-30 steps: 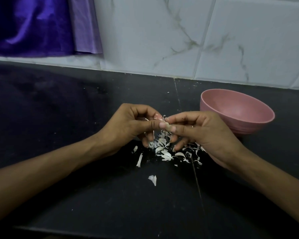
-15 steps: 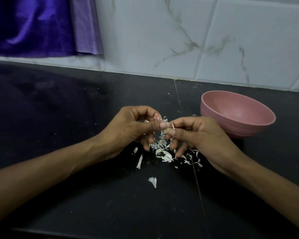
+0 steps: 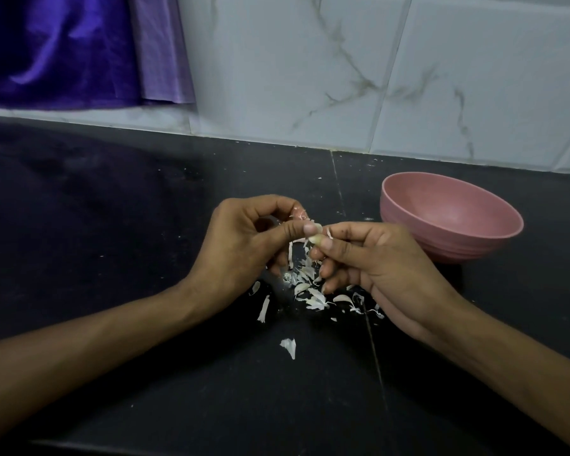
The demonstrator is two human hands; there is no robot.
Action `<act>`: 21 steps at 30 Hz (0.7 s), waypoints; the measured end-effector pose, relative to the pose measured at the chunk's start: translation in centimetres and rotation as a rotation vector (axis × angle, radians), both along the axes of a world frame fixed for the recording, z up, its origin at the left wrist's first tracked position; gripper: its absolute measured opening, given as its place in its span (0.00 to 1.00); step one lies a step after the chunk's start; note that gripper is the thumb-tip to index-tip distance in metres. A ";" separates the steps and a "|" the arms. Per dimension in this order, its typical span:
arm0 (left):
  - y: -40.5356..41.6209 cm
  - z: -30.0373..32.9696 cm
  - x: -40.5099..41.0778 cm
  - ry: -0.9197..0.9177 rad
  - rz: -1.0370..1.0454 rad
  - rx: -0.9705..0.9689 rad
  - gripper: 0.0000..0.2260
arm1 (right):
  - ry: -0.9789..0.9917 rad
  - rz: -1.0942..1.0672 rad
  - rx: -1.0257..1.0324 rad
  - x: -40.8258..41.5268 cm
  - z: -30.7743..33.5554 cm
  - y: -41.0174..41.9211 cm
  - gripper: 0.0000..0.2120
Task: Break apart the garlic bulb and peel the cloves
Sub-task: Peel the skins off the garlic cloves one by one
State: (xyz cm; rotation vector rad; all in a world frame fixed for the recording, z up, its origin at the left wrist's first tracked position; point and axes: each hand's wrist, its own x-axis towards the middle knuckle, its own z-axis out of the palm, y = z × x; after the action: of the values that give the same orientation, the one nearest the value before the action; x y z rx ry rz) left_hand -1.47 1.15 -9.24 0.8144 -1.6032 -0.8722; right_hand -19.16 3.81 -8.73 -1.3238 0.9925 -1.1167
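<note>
Garlic clove (image 3: pixel 316 237) pinched between left hand (image 3: pixel 244 241) and right hand (image 3: pixel 375 258), just above the heap of peels (image 3: pixel 310 291) at centre; probably light, firm, a little slick once bared; skin papery and prone to tearing, best nipped at the tip with a nail; both hands curled narrow on it. Black countertop (image 3: pixel 112 225) smooth and hard; pink bowl (image 3: pixel 451 222) at two o'clock; marbled tiles (image 3: pixel 310 60) at twelve; purple cloth (image 3: pixel 63 44) at ten.
</note>
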 end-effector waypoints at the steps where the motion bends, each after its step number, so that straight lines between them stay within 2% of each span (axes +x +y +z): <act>1: 0.0 0.0 0.0 -0.015 0.008 -0.023 0.09 | -0.015 0.000 0.007 0.0 0.0 0.0 0.07; 7: 0.4 0.0 -0.1 -0.161 0.007 -0.092 0.07 | -0.091 0.019 0.064 0.2 0.0 0.2 0.09; 14: 0.6 -0.3 0.0 -0.237 -0.009 -0.149 0.04 | -0.163 0.013 0.116 -0.2 0.7 0.0 0.11; 21: 0.0 0.2 0.4 -0.090 -0.051 -0.003 0.11 | -0.115 -0.002 0.095 -0.7 0.8 0.1 0.13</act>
State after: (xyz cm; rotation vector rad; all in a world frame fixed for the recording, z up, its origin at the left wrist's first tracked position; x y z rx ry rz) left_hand -1.10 1.12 -9.02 0.8240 -1.7103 -0.8798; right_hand -19.84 3.88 -7.97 -1.1696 0.9508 -1.1210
